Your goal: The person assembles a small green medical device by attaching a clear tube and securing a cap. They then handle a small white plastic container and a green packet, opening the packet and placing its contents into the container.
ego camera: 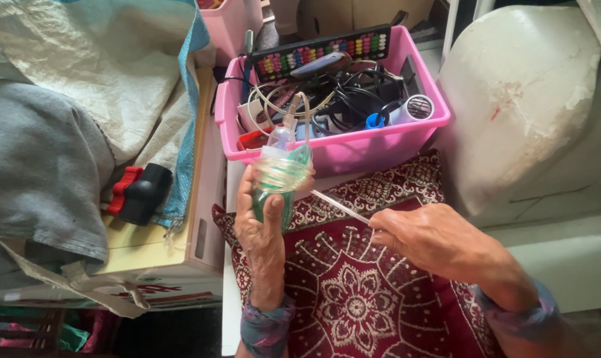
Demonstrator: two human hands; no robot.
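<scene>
The left hand [264, 212] is raised upright from the lower middle of the view, back toward the camera, fingers curled closed in a grip with the thumb laid across the front. The right hand [423, 238] is brought in from the lower right, palm down, fingertips pinched together and pointed toward the left hand. Patterned blue-purple sleeve cuffs are worn at both wrists.

At the frame's centre my left hand [264, 222] grips a green mask [282, 174] wound with clear tubing [284, 174]. My right hand [423, 238] pinches the tube's free end above a red patterned cushion [353, 292]. A pink basket [353, 149] of cables sits just above.
</scene>
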